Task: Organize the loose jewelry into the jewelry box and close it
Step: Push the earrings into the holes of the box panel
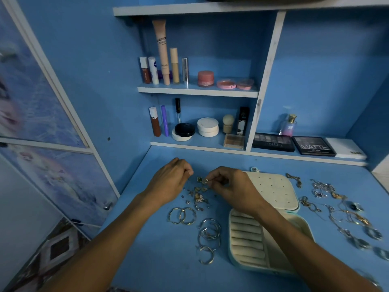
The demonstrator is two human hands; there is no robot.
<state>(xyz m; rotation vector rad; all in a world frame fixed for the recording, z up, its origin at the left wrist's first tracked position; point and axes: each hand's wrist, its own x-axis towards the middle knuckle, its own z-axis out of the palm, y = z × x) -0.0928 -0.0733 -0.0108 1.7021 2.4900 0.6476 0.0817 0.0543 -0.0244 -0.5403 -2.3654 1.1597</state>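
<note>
While poised low over the blue desk (147, 249), pinching with the right hand (229, 184): thumb and fingertips closed on a small gold earring (204, 181), held just above the earring pile (197, 197). Too small and blurred to make out its shape or fastening. Near it on the left, apart, the left hand (172, 178), fingers curled in toward the thumb; cannot tell whether gripping some tiny piece or nothing, fingertips folded under and turned from the camera.

Just right of the pile, lying open on the desk and partly under the right wrist and forearm, the jewelry box (231, 245). Farther off, its lid (273, 190), flat, cream lining dotted with small holes, near left corner covered by the hand. Closer in, its base, with ring rolls (246, 234) showing in the left part. Right part of the base mostly hidden behind the forearm; cannot tell its contents.

Below the pile, two gold hoops (182, 216) overlapping. Nearer still, silver hoops (209, 237) heaped loosely, too interlaced to count. Right of the box, well apart from the pile, a tangle of chains and rings (336, 207), smeared toward the picture's edge and impossible to separate piece by piece.

Behind, on white-edged shelves (197, 92), upright cosmetics tubes (162, 51) and flat compacts (225, 83); labels mostly unreadable. Two dark eyeshadow palettes (273, 142) on the low ledge to the right. Topmost shelf cut off at the upper edge.
</note>
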